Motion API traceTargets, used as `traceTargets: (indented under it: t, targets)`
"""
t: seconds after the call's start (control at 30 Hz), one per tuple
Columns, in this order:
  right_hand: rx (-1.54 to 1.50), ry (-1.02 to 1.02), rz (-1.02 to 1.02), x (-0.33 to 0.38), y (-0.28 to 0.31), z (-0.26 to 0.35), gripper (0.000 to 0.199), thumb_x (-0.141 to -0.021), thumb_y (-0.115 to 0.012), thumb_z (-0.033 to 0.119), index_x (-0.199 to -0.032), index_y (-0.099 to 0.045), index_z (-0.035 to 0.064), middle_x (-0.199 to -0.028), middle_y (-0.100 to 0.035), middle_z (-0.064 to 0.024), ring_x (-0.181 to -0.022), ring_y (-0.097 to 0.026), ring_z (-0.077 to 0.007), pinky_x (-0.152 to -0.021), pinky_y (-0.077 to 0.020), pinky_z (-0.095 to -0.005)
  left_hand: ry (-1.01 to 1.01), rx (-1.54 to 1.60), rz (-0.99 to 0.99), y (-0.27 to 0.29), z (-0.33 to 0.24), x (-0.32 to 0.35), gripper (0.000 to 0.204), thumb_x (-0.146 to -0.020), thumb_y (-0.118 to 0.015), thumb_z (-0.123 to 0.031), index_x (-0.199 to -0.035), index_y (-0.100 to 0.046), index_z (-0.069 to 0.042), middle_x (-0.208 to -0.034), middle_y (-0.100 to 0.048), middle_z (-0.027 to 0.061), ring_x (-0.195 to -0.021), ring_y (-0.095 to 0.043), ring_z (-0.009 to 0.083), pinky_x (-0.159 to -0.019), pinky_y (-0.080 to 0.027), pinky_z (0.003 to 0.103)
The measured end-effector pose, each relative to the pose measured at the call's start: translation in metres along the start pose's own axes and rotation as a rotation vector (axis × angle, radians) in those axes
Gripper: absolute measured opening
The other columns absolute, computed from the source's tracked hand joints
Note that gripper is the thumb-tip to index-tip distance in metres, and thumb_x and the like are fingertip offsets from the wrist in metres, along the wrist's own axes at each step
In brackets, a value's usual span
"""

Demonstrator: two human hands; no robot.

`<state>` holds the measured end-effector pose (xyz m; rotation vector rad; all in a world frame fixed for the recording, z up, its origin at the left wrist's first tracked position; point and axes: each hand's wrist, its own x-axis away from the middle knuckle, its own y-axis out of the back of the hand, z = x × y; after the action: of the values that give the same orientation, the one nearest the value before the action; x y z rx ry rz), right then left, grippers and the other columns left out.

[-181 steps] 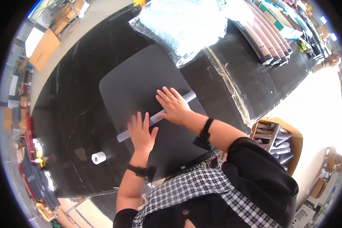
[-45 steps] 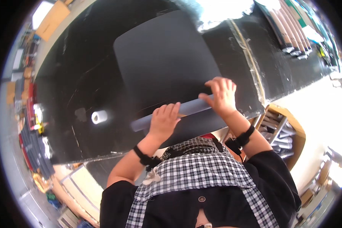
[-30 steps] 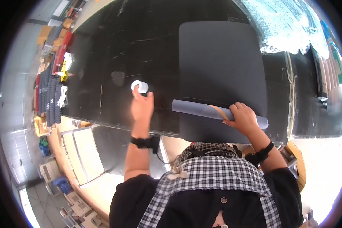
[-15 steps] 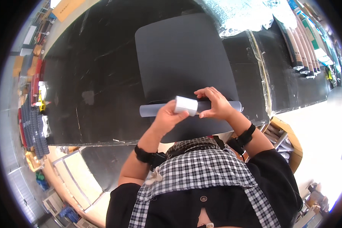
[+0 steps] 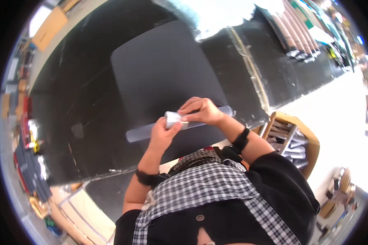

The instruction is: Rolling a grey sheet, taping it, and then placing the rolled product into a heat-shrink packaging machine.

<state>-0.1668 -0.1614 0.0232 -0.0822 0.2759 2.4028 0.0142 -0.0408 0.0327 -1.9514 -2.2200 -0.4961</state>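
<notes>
A dark grey sheet [image 5: 163, 77] lies on the black table [image 5: 69, 94], its near end rolled into a grey tube [image 5: 140, 132]. Above the tube, my left hand [image 5: 161, 134] holds a small white roll of tape [image 5: 172, 119]. My right hand [image 5: 200, 112] touches the same roll from the right, fingers pinched at its edge. Both hands hover just over the middle of the tube.
Crinkled clear plastic wrap [image 5: 216, 14] lies at the table's far side. Several rolled tubes [image 5: 292, 34] lie at the far right. A wooden box [image 5: 292, 139] of rolled items stands on the floor to my right. Shelves with coloured goods [image 5: 26, 139] run along the left.
Six seconds ago both hands were rolling the sheet. My left hand then reached left for the white tape roll, brought it over the tube, and both hands now work on it.
</notes>
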Motion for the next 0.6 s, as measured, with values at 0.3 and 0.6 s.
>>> traceTargets:
  t: [0.3, 0.6]
  targets:
    - [-0.099, -0.072, -0.066, -0.006, -0.001, -0.003, 0.014, -0.075, -0.074, 0.014, -0.086, -0.073, 0.0047, -0.087, -0.069, -0.0077, -0.083, -0.064, -0.0204, -0.078, -0.0508, -0.0313, -0.061, -0.079, -0.021, -0.001, 0.011, -0.008, 0.043, -0.084, -0.069, -0.041, -0.094, -0.066, 0.000, -0.081, -0.056, 0.0057, -0.076, -0.055, 0.0161, -0.066, -0.042, 0.030]
    - [0.321, -0.326, -0.087, -0.024, -0.020, 0.000, 0.018, -0.086, -0.059, 0.021, -0.091, -0.064, 0.0048, -0.087, -0.067, -0.0129, -0.084, -0.064, -0.0288, -0.075, -0.0491, -0.0377, 0.013, 0.329, 0.144, 0.000, -0.012, 0.018, 0.030, -0.088, -0.067, -0.017, -0.112, -0.060, -0.001, -0.106, -0.060, 0.0028, -0.097, -0.057, 0.0128, -0.085, -0.045, 0.027]
